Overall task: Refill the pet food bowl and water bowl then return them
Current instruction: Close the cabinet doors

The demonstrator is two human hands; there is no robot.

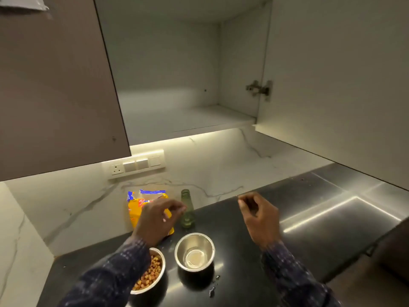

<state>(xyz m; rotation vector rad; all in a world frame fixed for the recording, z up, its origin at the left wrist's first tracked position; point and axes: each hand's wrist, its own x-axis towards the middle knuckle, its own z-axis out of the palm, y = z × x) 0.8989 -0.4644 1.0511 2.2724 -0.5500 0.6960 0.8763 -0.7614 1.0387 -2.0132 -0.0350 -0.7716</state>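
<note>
With both my hands empty, my left grip (158,220) and right grip (259,214) loosely curled, the steel water bowl (194,251) just right of the kibble-filled food bowl (152,271) looks light, rigid, slick, so I'd pinch its rim level.

An upper cabinet (183,69) fills the frame from 11 to 1 o'clock, its grey interior lit from below. Its right door (336,85) hangs open at 2 o'clock, held by a metal hinge (260,88); a brown closed door (53,85) sits at 10 o'clock. Under that door, a switch panel (136,164) with a socket is set in the marbled white backsplash (210,165). A steel sheet (345,202) gleams on the dark counter (230,220) at 4 o'clock.
</note>
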